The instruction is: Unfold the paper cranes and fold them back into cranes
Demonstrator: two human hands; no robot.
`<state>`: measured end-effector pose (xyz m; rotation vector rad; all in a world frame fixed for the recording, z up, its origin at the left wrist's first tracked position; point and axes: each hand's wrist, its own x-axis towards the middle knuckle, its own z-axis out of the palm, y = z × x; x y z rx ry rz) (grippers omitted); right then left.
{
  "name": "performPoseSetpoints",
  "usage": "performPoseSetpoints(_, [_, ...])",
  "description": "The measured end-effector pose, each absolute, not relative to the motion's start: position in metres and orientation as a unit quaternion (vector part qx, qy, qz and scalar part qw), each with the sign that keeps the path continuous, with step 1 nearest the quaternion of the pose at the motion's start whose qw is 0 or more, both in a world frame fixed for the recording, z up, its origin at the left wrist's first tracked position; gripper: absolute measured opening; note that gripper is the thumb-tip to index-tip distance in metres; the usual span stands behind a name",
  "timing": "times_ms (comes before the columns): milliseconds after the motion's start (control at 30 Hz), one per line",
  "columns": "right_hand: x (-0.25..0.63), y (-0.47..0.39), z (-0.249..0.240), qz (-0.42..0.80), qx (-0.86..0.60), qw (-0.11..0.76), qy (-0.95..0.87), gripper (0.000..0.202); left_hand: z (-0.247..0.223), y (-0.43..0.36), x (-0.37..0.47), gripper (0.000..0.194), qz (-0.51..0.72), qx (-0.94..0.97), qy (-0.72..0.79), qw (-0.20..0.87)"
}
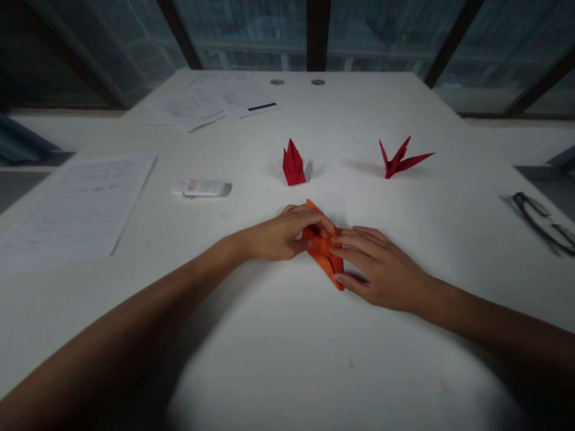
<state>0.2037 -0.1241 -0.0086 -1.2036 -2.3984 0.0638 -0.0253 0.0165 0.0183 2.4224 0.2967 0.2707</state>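
Note:
A folded piece of orange paper (327, 262) lies on the white table (278, 347), with its long side slanting from upper left to lower right. My left hand (287, 232) grips its left and upper part, the fingers curled over it and the thumb at its left edge. From the right, my right hand (381, 266) holds the paper's right edge, fingertips on top and thumb near the lower tip. Beyond my hands stand a red folded paper figure (294, 163) and a red paper crane (398, 160).
A white remote-like device (200, 188) lies to the left, near a printed sheet (85, 206). More papers (202, 102) with a dark strip are at the back left. Eyeglasses (541, 221) rest at the right edge. Windows (251, 36) stand behind the table.

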Motion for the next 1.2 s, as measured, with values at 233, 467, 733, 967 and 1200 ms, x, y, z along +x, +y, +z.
performPoseSetpoints(233, [0.203, -0.125, -0.011, 0.037, -0.445, 0.231, -0.865, 0.040, 0.016, 0.009, -0.021, 0.040, 0.102, 0.944, 0.147, 0.277])
performPoseSetpoints(467, [0.201, -0.125, -0.009, 0.036, -0.461, 0.230, -0.857, 0.040, 0.017, 0.008, -0.020, 0.039, 0.100, 0.941, 0.152, 0.285])
performPoseSetpoints(733, [0.200, -0.128, -0.006, 0.060, -0.488, 0.236, -0.838, 0.061, 0.018, 0.015, -0.022, 0.046, 0.139, 0.919, 0.128, 0.346])
performPoseSetpoints(967, [0.202, -0.130, -0.007, 0.032, -0.459, 0.269, -0.846, 0.050, 0.004, 0.015, -0.021, 0.036, 0.202, 0.905, 0.156, 0.340])
performPoseSetpoints(1200, [0.200, -0.126, -0.001, 0.065, -0.458, 0.216, -0.860, 0.020, 0.003, 0.016, -0.020, 0.033, 0.215, 0.913, 0.114, 0.328])
